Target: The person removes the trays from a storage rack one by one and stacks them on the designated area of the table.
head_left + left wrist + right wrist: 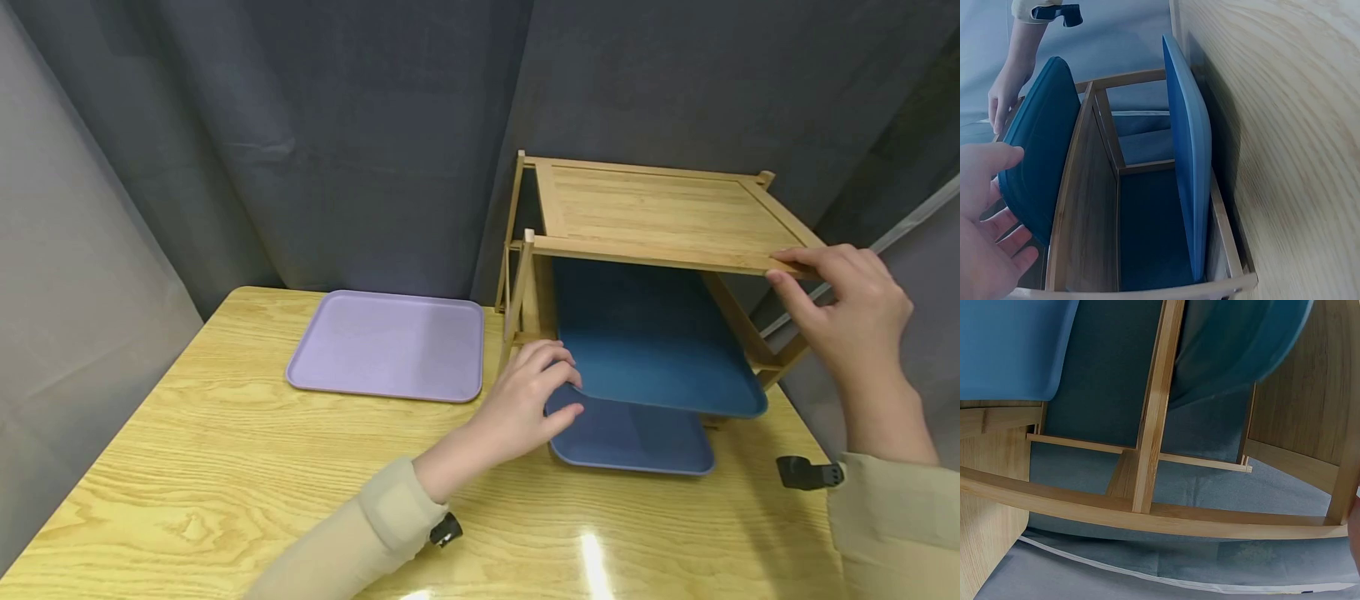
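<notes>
No text, label, brand or number can be read — not on any surface.

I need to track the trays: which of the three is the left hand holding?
The teal tray on the rack's middle shelf: the left hand grips its front-left corner. The darker blue tray lies below it; the lilac tray sits apart on the table.
</notes>
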